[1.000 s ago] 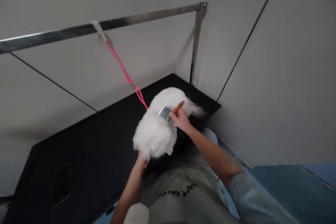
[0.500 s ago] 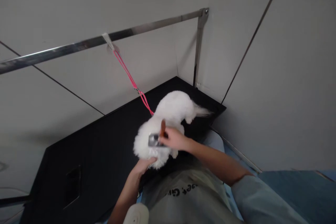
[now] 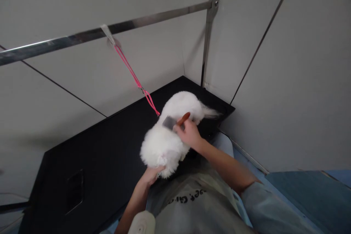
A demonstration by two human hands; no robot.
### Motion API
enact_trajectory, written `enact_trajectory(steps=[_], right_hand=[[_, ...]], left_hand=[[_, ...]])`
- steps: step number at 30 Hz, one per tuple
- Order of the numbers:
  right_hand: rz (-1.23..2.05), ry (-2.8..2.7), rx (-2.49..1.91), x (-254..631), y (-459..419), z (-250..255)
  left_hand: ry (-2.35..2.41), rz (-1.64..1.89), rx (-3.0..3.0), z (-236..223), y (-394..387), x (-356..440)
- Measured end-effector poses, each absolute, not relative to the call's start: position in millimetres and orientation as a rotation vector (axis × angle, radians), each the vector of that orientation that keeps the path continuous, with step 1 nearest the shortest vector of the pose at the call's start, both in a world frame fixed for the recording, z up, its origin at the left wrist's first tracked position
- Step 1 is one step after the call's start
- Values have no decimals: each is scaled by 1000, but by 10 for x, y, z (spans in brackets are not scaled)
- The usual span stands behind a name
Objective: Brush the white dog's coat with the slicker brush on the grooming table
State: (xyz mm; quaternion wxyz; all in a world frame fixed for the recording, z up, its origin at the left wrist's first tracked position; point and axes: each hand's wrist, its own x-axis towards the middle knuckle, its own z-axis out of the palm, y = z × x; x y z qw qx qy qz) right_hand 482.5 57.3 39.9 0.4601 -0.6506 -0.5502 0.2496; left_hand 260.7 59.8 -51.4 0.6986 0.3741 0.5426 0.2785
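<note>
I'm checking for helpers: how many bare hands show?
2: the right hand gripping a brown-handled grey rectangular brush, and the left hand at the near end of the fluffy white animal, partly hidden.

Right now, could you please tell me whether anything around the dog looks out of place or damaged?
Nothing stands out: the white dog is on the black table, the pink lead runs down to it from the metal bar, and the right hand holds the brush at its coat.

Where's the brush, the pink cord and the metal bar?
Brush (image 3: 169,123): head camera view, on its flat plate.
Pink cord (image 3: 134,76): head camera view, about halfway along it.
Metal bar (image 3: 90,35): head camera view, near its middle.
</note>
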Motion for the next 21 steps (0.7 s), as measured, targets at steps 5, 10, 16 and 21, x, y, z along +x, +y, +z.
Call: enact_trajectory(steps=[5, 10, 16, 21], right_hand=[[737, -1526, -1607, 4779, 514, 459], [538, -1565, -1574, 4758, 488, 545], [417, -1497, -1793, 4702, 448, 589], [591, -1866, -1709, 4636, 295, 670]], left_hand=[[1193, 633, 868, -442, 481, 2721], [1203, 648, 867, -395, 396, 2791], [1230, 697, 862, -379, 328, 2828], [1179, 671, 838, -341, 316, 2843]])
